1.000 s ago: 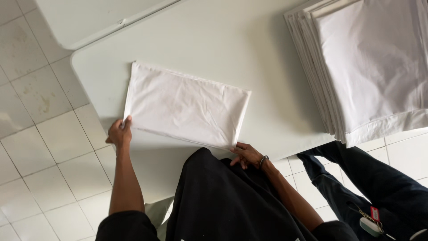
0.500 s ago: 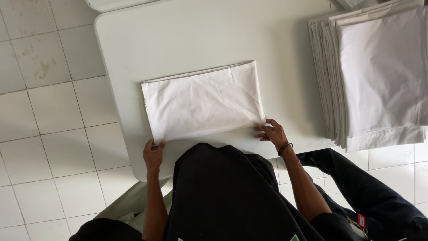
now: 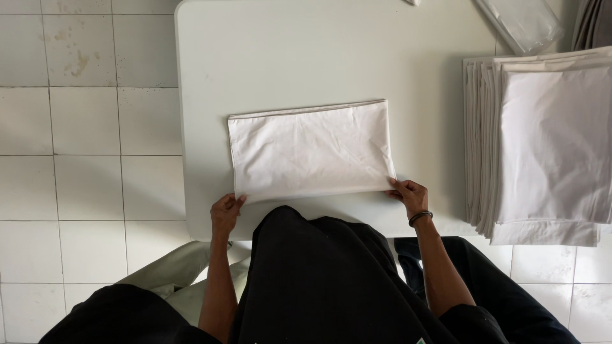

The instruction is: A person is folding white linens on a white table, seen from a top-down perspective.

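A folded white cloth lies flat in the middle of the frame on a pale table, its long edge toward the person. The left hand pinches the cloth's lower left corner and the right hand presses fingers on its lower right corner. A stack of folded cloths sits at the right edge, well apart.

Pale rounded-corner table seen across centre of frame, over tiled floor. Folded white cloth laid flat at centre, near lower table edge. Stack of folded white cloths placed at right. Clear plastic-wrapped pack seen at upper right.
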